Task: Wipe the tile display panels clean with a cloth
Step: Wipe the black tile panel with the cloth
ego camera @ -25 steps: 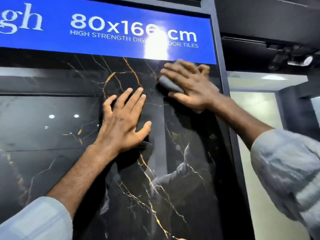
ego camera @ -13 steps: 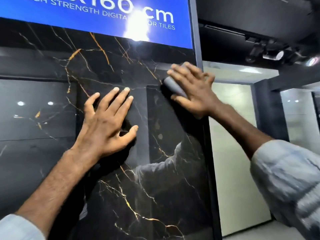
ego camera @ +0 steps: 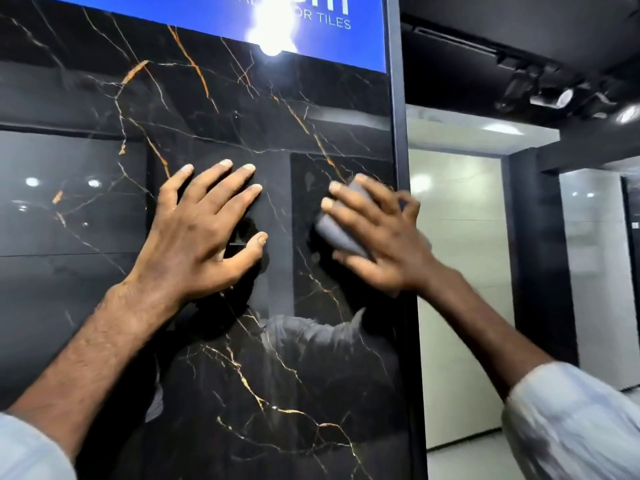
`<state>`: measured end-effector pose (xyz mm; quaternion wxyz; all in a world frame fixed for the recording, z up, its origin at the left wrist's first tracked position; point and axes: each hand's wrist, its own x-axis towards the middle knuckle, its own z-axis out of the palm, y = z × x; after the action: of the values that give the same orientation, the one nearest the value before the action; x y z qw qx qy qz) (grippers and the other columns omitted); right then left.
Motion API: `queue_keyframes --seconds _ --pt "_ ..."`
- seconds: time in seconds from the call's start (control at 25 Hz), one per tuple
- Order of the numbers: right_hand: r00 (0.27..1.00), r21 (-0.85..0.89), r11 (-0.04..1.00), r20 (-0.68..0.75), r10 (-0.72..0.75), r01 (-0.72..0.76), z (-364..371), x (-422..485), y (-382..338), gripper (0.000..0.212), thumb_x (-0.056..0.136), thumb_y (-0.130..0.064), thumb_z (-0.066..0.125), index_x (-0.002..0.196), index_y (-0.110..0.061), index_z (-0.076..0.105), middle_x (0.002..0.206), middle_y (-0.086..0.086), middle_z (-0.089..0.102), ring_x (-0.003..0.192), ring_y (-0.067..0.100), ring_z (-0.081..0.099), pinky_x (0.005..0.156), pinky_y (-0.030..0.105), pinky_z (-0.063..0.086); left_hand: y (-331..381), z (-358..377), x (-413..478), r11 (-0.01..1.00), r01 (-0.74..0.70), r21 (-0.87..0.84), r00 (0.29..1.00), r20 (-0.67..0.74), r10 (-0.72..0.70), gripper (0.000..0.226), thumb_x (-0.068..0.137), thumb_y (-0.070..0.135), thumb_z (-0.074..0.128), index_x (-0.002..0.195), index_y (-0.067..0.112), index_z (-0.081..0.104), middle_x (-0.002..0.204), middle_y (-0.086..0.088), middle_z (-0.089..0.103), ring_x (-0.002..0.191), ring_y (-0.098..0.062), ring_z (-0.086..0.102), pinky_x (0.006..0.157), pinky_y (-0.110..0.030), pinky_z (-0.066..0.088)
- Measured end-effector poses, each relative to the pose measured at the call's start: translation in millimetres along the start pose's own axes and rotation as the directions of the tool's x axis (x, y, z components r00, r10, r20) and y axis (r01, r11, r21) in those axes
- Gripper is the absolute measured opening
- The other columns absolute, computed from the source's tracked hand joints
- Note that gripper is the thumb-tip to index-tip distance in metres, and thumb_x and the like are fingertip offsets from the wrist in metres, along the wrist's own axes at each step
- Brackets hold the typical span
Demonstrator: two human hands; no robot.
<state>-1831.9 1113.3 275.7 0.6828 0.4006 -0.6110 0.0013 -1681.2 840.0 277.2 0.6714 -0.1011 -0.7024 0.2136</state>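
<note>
Tile panel [ego camera: 263,109]: glossy, mirror-smooth black marble look, gold veining. Cloth [ego camera: 337,230]: grey, matt, soft. Frame [ego camera: 398,140]: dark, matt. Banner [ego camera: 311,26]: glossy blue.

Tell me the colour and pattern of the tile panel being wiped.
Glossy black tile panel with thin gold and white marble veins, seen clearly in the head view.
</note>
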Motion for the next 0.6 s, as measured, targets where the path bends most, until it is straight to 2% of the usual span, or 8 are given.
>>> queue_keyframes --seconds 0.12,0.2,0.32,0.44,0.52,0.56,0.6 --pt "0.951 0.009 0.951 -0.019 0.308 -0.308 -2 63 17 0.074 0.093 -0.061 0.049 0.159 -0.032 0.036 0.167 -0.006 0.033 0.152 0.029 0.030 0.099 0.058 0.035 18 -10 -23 0.997 0.046 -0.067 0.999 0.025 -0.044 0.065 0.093 0.047 0.054 0.145 0.006 0.058 0.165 -0.011 0.039 0.151 -0.033 0.038 0.122 -0.058 0.024" --pt "0.928 0.024 0.929 -0.044 0.370 -0.370 2 70 -4 0.077 0.091 -0.059 0.049 0.160 -0.029 0.036 0.168 -0.004 0.032 0.153 0.029 0.027 0.102 0.055 0.033 33 -19 -57 0.994 0.086 -0.072 0.996 0.002 -0.086 0.067 0.092 0.045 0.056 0.146 0.006 0.057 0.165 -0.012 0.037 0.151 -0.033 0.036 0.121 -0.058 0.022" --pt "0.987 0.022 0.988 -0.039 0.154 -0.154 8 -4 -75 0.084 0.087 -0.057 0.059 0.161 -0.026 0.037 0.170 -0.001 0.029 0.157 0.031 0.022 0.102 0.055 0.033 61 -30 -125 0.988 0.144 -0.057 0.989 0.030 -0.142 0.069 0.089 0.046 0.057 0.146 0.008 0.057 0.164 -0.013 0.038 0.151 -0.033 0.035 0.120 -0.058 0.019" --pt "0.995 0.106 0.992 0.066 -0.077 0.069 7 -101 -141 0.075 0.094 -0.054 0.053 0.161 -0.025 0.037 0.171 0.000 0.027 0.159 0.031 0.019 0.106 0.057 0.031 78 -24 -176 0.985 0.170 -0.013 0.974 0.151 -0.166 0.071 0.088 0.047 0.057 0.146 0.007 0.057 0.164 -0.013 0.039 0.151 -0.034 0.035 0.120 -0.061 0.020" --pt "0.965 0.119 0.964 0.083 -0.249 0.238 6 -128 -135 0.071 0.096 -0.053 0.051 0.161 -0.027 0.038 0.170 -0.002 0.029 0.159 0.030 0.021 0.109 0.056 0.028 80 -20 -189 0.990 0.140 0.014 0.978 0.155 -0.140 0.070 0.090 0.045 0.057 0.148 0.006 0.055 0.163 -0.013 0.040 0.151 -0.035 0.035 0.122 -0.060 0.021" --pt "0.959 0.103 0.958 0.073 -0.275 0.267 5 -128 -120 0.072 0.095 -0.054 0.052 0.161 -0.029 0.038 0.170 -0.003 0.030 0.158 0.029 0.023 0.108 0.055 0.026 79 -19 -190 0.991 0.133 0.019 0.981 0.141 -0.135 0.070 0.091 0.045 0.058 0.148 0.005 0.054 0.163 -0.013 0.040 0.151 -0.034 0.034 0.122 -0.060 0.021" --pt "0.973 0.087 0.972 0.060 -0.225 0.219 5 -123 -105 0.073 0.094 -0.055 0.054 0.161 -0.030 0.038 0.169 -0.002 0.031 0.158 0.029 0.025 0.106 0.055 0.026 78 -18 -191 0.990 0.137 0.019 0.982 0.131 -0.138 0.069 0.092 0.045 0.058 0.149 0.005 0.054 0.163 -0.013 0.040 0.152 -0.034 0.034 0.122 -0.060 0.021"
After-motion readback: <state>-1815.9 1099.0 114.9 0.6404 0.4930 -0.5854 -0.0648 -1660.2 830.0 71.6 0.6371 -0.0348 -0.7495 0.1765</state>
